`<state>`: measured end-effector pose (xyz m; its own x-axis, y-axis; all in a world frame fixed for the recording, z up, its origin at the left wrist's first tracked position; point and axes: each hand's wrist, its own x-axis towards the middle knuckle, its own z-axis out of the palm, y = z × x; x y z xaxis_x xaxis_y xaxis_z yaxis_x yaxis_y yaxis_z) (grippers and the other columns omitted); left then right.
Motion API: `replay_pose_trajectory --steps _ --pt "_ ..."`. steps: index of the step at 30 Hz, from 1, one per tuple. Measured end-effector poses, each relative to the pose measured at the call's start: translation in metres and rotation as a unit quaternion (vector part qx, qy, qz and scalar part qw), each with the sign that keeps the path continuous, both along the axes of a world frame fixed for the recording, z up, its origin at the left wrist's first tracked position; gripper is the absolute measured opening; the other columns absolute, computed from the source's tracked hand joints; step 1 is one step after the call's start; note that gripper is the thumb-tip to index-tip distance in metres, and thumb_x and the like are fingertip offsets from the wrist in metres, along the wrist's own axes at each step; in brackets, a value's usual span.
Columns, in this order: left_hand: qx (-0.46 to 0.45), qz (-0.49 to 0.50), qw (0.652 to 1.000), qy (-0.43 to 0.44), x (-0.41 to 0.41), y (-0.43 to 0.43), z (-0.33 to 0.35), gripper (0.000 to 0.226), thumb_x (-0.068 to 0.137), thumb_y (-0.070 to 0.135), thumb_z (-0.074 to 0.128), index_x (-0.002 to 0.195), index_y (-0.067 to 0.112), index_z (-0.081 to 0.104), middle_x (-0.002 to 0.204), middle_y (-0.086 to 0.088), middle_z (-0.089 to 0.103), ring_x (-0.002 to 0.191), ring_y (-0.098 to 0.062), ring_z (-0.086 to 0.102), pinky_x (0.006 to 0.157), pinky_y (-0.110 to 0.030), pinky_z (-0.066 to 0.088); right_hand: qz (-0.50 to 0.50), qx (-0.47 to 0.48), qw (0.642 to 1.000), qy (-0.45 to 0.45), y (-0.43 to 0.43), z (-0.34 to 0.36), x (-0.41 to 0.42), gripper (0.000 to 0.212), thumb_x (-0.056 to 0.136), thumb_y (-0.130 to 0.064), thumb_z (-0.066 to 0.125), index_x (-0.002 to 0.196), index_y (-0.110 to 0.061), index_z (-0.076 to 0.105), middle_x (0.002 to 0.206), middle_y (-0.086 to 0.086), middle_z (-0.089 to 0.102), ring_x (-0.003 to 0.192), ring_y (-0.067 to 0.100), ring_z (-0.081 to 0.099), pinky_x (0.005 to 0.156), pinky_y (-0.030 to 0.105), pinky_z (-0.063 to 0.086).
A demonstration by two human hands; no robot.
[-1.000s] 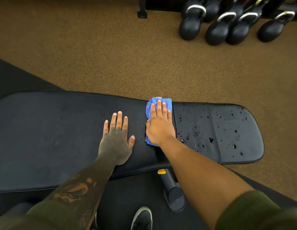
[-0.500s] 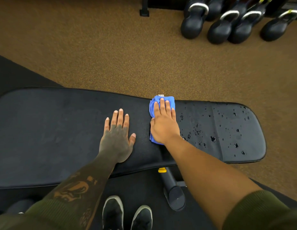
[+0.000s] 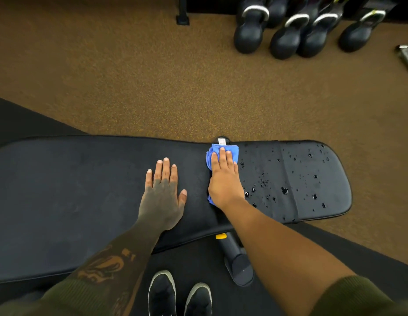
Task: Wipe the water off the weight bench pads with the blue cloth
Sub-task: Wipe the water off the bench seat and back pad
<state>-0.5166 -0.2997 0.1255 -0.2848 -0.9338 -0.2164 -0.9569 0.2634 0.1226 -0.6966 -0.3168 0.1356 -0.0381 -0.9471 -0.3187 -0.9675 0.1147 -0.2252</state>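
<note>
Droplets [image 3: 284, 190] dot seat pad [image 3: 335, 190] beside blue cloth [image 3: 232, 149]; my right hand [image 3: 224, 181] presses it open-palmed, left hand [image 3: 163, 195] flat, neither grip clenched. Bunched cloth may smear, skipping edge drops.

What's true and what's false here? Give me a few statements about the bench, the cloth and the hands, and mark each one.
1. The right hand presses flat on the blue cloth. True.
2. The left hand holds a second cloth. False: it rests flat and bare on the long pad.
3. Water drops lie on the short pad, to the right of the cloth. True.
4. The kettlebells stand on the bench. False: they stand on the floor beyond it.
</note>
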Motion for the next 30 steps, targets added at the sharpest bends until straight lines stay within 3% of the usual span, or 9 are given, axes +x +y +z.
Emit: replay_pose_trajectory --steps 3,5,7,11,16,19,23,30 --pt "0.011 -0.023 0.999 0.025 -0.013 -0.009 0.007 0.071 0.098 0.046 0.019 0.152 0.008 -0.006 0.161 -0.013 -0.014 0.148 -0.026 -0.016 0.120 -0.046 -0.004 0.003 0.017 0.999 -0.027 -0.001 0.011 0.002 0.073 0.096 0.002 0.037 0.156 -0.011 -0.001 0.163 0.010 -0.015 0.149 0.027 -0.017 0.122 0.039 -0.004" --pt "0.018 -0.040 0.998 0.036 -0.023 -0.015 0.013 0.070 0.099 0.046 0.019 0.151 0.008 -0.007 0.160 -0.013 -0.015 0.147 -0.025 -0.016 0.120 -0.046 -0.005 -0.016 0.016 0.998 -0.058 0.000 0.019 -0.008 0.069 0.097 0.002 0.037 0.156 -0.011 0.002 0.164 0.008 -0.013 0.150 0.025 -0.015 0.122 0.037 0.005" --pt "0.020 -0.047 0.997 0.052 -0.032 -0.020 0.018 0.069 0.099 0.045 0.020 0.152 0.008 -0.006 0.161 -0.013 -0.014 0.147 -0.025 -0.016 0.120 -0.046 -0.005 -0.053 -0.010 0.995 -0.079 -0.001 0.030 -0.022 0.066 0.098 0.001 0.036 0.156 -0.010 0.005 0.164 0.010 -0.010 0.151 0.025 -0.013 0.121 0.035 0.014" --pt "0.025 -0.068 0.996 0.055 -0.052 -0.022 0.023 0.069 0.099 0.045 0.019 0.151 0.008 -0.007 0.160 -0.013 -0.015 0.147 -0.025 -0.018 0.120 -0.046 -0.006 -0.097 -0.058 0.990 -0.079 -0.009 0.045 -0.053 0.063 0.097 0.001 0.034 0.155 -0.007 0.011 0.164 0.012 -0.004 0.151 0.026 -0.009 0.119 0.035 0.018" --pt "0.032 -0.083 0.995 0.039 -0.073 -0.017 0.018 0.069 0.099 0.045 0.019 0.151 0.008 -0.007 0.160 -0.014 -0.015 0.147 -0.026 -0.017 0.120 -0.047 -0.005 0.001 0.023 1.000 -0.008 -0.009 0.029 -0.064 0.064 0.101 -0.021 0.034 0.156 -0.015 0.002 0.165 0.007 -0.008 0.151 0.025 -0.011 0.122 0.043 0.002" --pt "0.037 -0.081 0.996 0.032 -0.084 -0.011 0.011 0.068 0.099 0.044 0.018 0.151 0.009 -0.007 0.160 -0.014 -0.016 0.147 -0.026 -0.017 0.120 -0.047 -0.005 -0.012 0.022 1.000 -0.001 -0.004 0.012 -0.065 0.063 0.104 -0.033 0.027 0.156 -0.016 -0.002 0.164 0.008 -0.012 0.150 0.025 -0.013 0.122 0.045 -0.002" --pt "0.039 -0.076 0.996 0.012 -0.098 -0.001 -0.002 0.067 0.099 0.043 0.016 0.151 0.010 -0.011 0.160 -0.014 -0.019 0.147 -0.028 -0.019 0.120 -0.048 -0.005 -0.010 0.018 0.999 0.038 -0.003 0.000 -0.074 0.061 0.104 -0.035 0.022 0.156 -0.016 -0.005 0.164 0.010 -0.014 0.150 0.028 -0.016 0.121 0.047 -0.004" --pt "0.019 -0.051 0.999 0.003 -0.106 0.004 -0.009 0.068 0.097 0.045 0.014 0.152 0.012 -0.011 0.159 -0.015 -0.019 0.146 -0.029 -0.021 0.119 -0.051 -0.006 -0.006 -0.033 0.999 0.013 0.030 -0.011 -0.063 0.063 0.103 -0.034 0.024 0.156 -0.014 -0.004 0.164 0.010 -0.011 0.150 0.027 -0.014 0.122 0.045 -0.006"
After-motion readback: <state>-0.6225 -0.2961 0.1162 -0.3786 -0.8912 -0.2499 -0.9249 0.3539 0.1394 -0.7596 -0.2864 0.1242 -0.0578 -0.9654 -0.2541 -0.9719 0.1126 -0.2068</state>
